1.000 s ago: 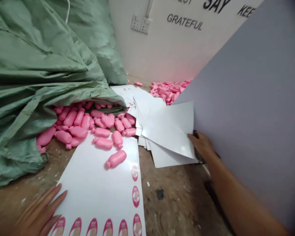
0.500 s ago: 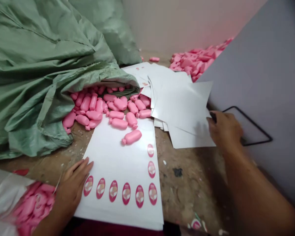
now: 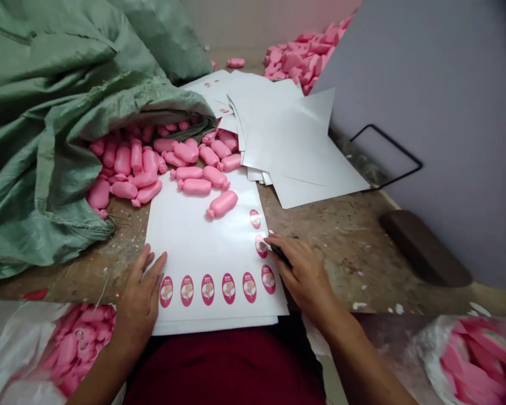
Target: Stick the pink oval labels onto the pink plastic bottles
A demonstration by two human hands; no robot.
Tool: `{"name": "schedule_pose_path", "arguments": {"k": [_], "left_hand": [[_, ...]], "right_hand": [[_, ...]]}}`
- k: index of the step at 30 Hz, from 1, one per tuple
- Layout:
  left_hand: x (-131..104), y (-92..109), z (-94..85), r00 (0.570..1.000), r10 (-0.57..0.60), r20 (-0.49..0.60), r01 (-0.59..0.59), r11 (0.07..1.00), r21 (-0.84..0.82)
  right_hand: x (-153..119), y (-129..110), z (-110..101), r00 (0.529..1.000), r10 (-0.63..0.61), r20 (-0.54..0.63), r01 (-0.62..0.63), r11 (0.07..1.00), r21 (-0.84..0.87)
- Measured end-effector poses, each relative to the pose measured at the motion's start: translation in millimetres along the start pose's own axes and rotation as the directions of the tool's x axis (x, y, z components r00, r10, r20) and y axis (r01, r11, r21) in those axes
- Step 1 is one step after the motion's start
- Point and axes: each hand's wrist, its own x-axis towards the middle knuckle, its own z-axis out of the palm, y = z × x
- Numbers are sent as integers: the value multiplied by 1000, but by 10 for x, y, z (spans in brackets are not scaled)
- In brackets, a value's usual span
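Note:
A stack of white sheets (image 3: 194, 242) lies in front of me, with oval pink stickers (image 3: 228, 288) along the near and right edges of the top one. My left hand (image 3: 141, 289) rests on the left edge of the stack, fingers stretched out, holding nothing. At the right edge, my right hand (image 3: 306, 273) is closed around a slim black tool (image 3: 281, 255); its exact kind is hidden by the fingers. The fingertips are beside the sticker (image 3: 261, 246) second from the top. A pink bottle-shaped piece (image 3: 222, 205) lies on the sheet's upper part.
Pink pieces (image 3: 145, 163) spill from a green sack (image 3: 67, 140) on the left. Loose white sheets (image 3: 295, 146) lie behind on the right, near a grey panel (image 3: 438, 73) with a black wire loop (image 3: 398, 145). Bags of pink pieces (image 3: 476, 354) flank me below.
My right hand has come from the loose sheets by the panel to the right edge of the sticker sheet, with the black tool in it. My left hand stays on the left edge.

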Motion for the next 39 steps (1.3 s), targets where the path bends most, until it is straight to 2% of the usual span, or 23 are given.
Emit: {"name": "schedule_pose_path", "arguments": {"k": [1,3,5,6,7,9,12,14,17,19,20,21,23,24,25,26,28,31,36,39], "left_hand": [[27,18,-31,1000,-9,11,9,999,-37],[171,131,-82,999,14,-37,-17,995,-96],[448,362,-95,991,89,-99,-102,985,-135],[630,510,-78,987,142,-80,-153,976,-157],[829,666,-41,984,178,-19,-179,966,-185],[1235,951,92,968,156,196,-132,983,-129],[1687,1186,354,954,92,284,-72,994,-82],[1809,1207,455,953,45,299,-26,997,-68],[1730,1150,384,949,8,315,11,998,-58],[1541,1120,251,948,-12,319,84,973,-213],[1420,1116,190,938,-45,343,177,914,-365],[1292,1118,146,916,-92,390,304,793,-528],[1047,1135,121,837,-181,517,541,414,-732],[946,1145,139,797,-215,564,604,259,-754],[867,1155,171,769,-254,587,631,153,-761],[812,1161,209,753,-292,590,636,90,-766],[769,1165,279,735,-354,578,629,38,-776],[801,1153,327,716,-379,586,635,5,-772],[836,1145,319,716,-383,584,628,-10,-778],[808,1140,323,732,-366,575,617,-4,-787]], "right_hand": [[-5,11,2,1000,-14,-1,14,1000,-3],[2,41,-6,1000,-9,-13,9,1000,-5],[20,63,-26,998,47,-47,-46,999,4],[30,64,-39,994,86,-70,-85,996,14],[39,53,-51,988,126,-88,-124,992,31],[47,-8,-73,975,205,-88,-198,977,79],[21,-191,-75,962,273,14,-271,948,167],[-15,-335,-46,959,257,121,-278,939,203],[-66,-499,35,955,157,252,-201,967,159],[-87,-544,94,959,85,270,-111,990,83],[-92,-548,119,964,54,262,-68,997,48],[-96,-543,139,966,30,256,-36,999,20],[-101,-523,167,969,3,247,-1,1000,-5],[-103,-514,174,970,-5,242,7,1000,-11],[-105,-509,179,972,-10,237,15,1000,-16],[-107,-509,180,973,-16,229,22,999,-24],[-114,-523,180,978,-27,209,38,998,-51],[-126,-562,179,985,-41,168,59,993,-103],[-157,-607,188,989,-50,142,74,983,-167],[-172,-617,204,988,-63,143,92,976,-200]]}}
